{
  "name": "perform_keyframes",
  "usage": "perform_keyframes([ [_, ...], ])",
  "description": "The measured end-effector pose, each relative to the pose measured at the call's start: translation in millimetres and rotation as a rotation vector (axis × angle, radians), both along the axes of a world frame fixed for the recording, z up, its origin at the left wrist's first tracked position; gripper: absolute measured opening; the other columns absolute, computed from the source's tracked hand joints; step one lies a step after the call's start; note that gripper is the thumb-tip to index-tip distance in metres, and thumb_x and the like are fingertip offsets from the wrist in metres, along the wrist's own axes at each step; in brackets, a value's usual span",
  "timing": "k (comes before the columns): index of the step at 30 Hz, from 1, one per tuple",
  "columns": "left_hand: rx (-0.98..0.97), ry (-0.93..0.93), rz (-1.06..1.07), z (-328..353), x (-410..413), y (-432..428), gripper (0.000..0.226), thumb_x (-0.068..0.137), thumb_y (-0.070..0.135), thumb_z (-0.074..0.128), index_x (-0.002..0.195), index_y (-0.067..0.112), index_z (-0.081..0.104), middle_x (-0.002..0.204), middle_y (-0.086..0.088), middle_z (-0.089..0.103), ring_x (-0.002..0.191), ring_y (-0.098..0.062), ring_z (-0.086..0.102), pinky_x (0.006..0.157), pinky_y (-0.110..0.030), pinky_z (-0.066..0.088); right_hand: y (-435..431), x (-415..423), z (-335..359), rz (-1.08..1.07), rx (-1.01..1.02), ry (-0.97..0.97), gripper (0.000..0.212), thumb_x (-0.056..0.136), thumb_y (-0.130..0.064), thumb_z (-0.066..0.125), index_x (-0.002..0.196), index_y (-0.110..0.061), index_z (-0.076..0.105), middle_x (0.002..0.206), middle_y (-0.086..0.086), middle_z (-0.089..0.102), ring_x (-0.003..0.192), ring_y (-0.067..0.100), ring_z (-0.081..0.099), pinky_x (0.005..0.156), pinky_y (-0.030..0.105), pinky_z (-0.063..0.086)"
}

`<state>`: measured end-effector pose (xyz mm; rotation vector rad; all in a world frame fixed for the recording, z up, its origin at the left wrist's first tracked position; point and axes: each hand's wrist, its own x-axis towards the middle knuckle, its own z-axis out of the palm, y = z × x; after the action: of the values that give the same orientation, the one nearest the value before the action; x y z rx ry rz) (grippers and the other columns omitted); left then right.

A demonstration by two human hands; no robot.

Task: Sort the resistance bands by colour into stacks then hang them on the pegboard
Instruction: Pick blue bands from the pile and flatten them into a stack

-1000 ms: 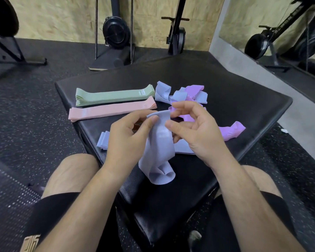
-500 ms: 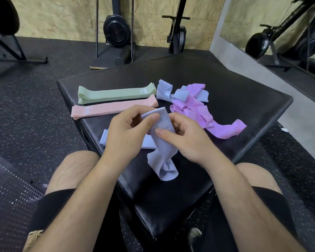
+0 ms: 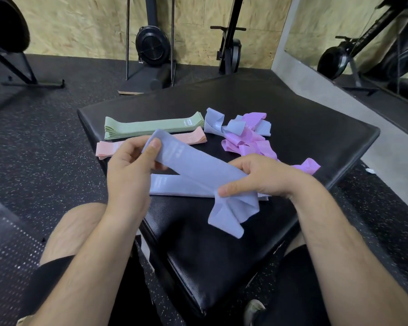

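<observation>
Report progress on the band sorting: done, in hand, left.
Done: the green stack and pink stack lie flat side by side on the black pad; a blue stack is started nearer the person. In hand: left hand and right hand hold a blue band above that stack. Left: the blue-and-purple tangle is unsorted. Hanging remains; no pegboard in view.

Left hand point(image 3: 127, 175): bare, thumbnail short and plain.
Right hand point(image 3: 266, 180): bare, thumbnail likewise short.
Forearms point(image 3: 92, 267): bare and lightly haired, down to the lower frame edge.
Shorts point(image 3: 50, 278): black plain cloth, hems above the knees on both legs.
Marking point(image 3: 21, 322): pale tan patch on the shorts' left leg, cut by the frame edge, unreadable.
Shoe point(image 3: 254, 308): light grey toe, partly seen.
</observation>
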<state>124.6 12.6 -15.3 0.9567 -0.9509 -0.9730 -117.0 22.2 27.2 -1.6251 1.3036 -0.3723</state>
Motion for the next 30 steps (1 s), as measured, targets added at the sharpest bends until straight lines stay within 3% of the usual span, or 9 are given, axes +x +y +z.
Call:
perform_keyframes([
  [5, 0.078, 0.026, 0.049, -7.7, 8.8, -2.2, 0.013, 0.101, 0.009, 0.061, 0.089, 0.013, 0.064, 0.075, 0.016, 0.069, 0.066, -0.011, 0.064, 0.061, -0.024, 0.054, -6.4, -20.3, -0.8, -0.031, 0.021, -0.067, 0.017, 0.083, -0.018, 0.083, 0.091, -0.010, 0.071, 0.084, 0.000, 0.074, 0.074, 0.012, 0.069, 0.062, 0.019, 0.051],
  [10, 0.098, 0.072, 0.032, -14.9, 14.4, -6.8, 0.014, 0.101, 0.008, 0.061, 0.088, 0.012, 0.063, 0.082, -0.001, 0.068, 0.073, -0.019, 0.066, 0.066, -0.027, 0.058, -6.1, -36.7, -18.1, -0.123, 0.030, -0.263, 0.050, 0.070, -0.033, 0.085, 0.084, 0.009, 0.061, 0.083, 0.011, 0.059, 0.077, 0.026, 0.052, 0.068, 0.031, 0.043],
  [14, 0.076, 0.102, 0.021, -14.7, 12.3, -6.7, 0.015, 0.101, 0.007, 0.060, 0.087, 0.011, 0.063, 0.082, 0.001, 0.068, 0.077, -0.019, 0.067, 0.071, -0.029, 0.058, -3.2, -41.8, -21.2, -0.104, 0.013, -0.519, 0.028, 0.070, -0.028, 0.076, 0.054, -0.019, 0.055, 0.100, 0.000, 0.062, 0.097, 0.023, 0.057, 0.083, 0.027, 0.046],
  [17, 0.053, 0.144, 0.040, -14.0, 18.1, -9.3, 0.015, 0.101, 0.009, 0.061, 0.086, 0.013, 0.062, 0.089, -0.006, 0.065, 0.072, -0.017, 0.064, 0.069, -0.025, 0.056, -4.1, -45.6, -19.5, -0.142, -0.019, -0.612, 0.027, 0.070, -0.026, 0.074, 0.052, -0.019, 0.055, 0.114, -0.001, 0.065, 0.106, 0.016, 0.063, 0.087, 0.024, 0.050],
  [21, 0.052, 0.159, 0.074, -16.1, 29.1, -13.5, 0.016, 0.098, 0.013, 0.065, 0.083, 0.018, 0.067, 0.103, -0.016, 0.060, 0.080, -0.021, 0.063, 0.077, -0.031, 0.057, -5.6, -57.5, -23.8, -0.221, -0.081, -0.442, 0.032, 0.077, -0.022, 0.075, 0.049, -0.019, 0.059, 0.112, -0.004, 0.071, 0.100, 0.011, 0.064, 0.084, 0.022, 0.047],
  [23, 0.063, 0.117, 0.092, -19.6, 29.0, -14.7, 0.016, 0.100, 0.010, 0.063, 0.084, 0.015, 0.062, 0.096, -0.008, 0.063, 0.077, -0.017, 0.065, 0.074, -0.029, 0.058, -6.6, -62.4, -28.2, -0.266, -0.095, -0.319, 0.028, 0.074, -0.033, 0.081, 0.058, -0.015, 0.066, 0.112, -0.001, 0.073, 0.098, 0.013, 0.065, 0.087, 0.028, 0.048],
  [25, 0.087, 0.042, 0.113, -24.8, 29.3, -17.7, 0.014, 0.099, 0.011, 0.063, 0.086, 0.015, 0.061, 0.088, 0.003, 0.065, 0.072, -0.013, 0.064, 0.065, -0.024, 0.057, -8.8, -64.3, -31.9, -0.328, -0.108, -0.260, 0.039, 0.073, -0.037, 0.085, 0.074, -0.003, 0.065, 0.090, 0.002, 0.072, 0.081, 0.015, 0.065, 0.077, 0.028, 0.050],
  [27, 0.133, -0.049, 0.141, -30.9, 32.6, -22.9, 0.007, 0.094, 0.019, 0.067, 0.088, 0.019, 0.063, 0.087, 0.003, 0.066, 0.073, -0.015, 0.060, 0.060, -0.022, 0.053, -9.9, -65.1, -33.3, -0.417, -0.142, -0.278, 0.035, 0.080, -0.024, 0.085, 0.083, -0.001, 0.059, 0.071, -0.001, 0.065, 0.066, 0.015, 0.064, 0.063, 0.024, 0.052],
  [30, 0.233, -0.192, 0.200, -40.5, 38.2, -30.2, 0.005, 0.088, 0.023, 0.070, 0.091, 0.022, 0.066, 0.089, 0.002, 0.067, 0.078, -0.018, 0.059, 0.065, -0.028, 0.050, -9.1, -66.2, -35.2, -0.470, -0.147, -0.277, 0.026, 0.085, -0.014, 0.081, 0.094, 0.000, 0.061, 0.074, 0.008, 0.068, 0.068, 0.023, 0.070, 0.060, 0.029, 0.058],
])
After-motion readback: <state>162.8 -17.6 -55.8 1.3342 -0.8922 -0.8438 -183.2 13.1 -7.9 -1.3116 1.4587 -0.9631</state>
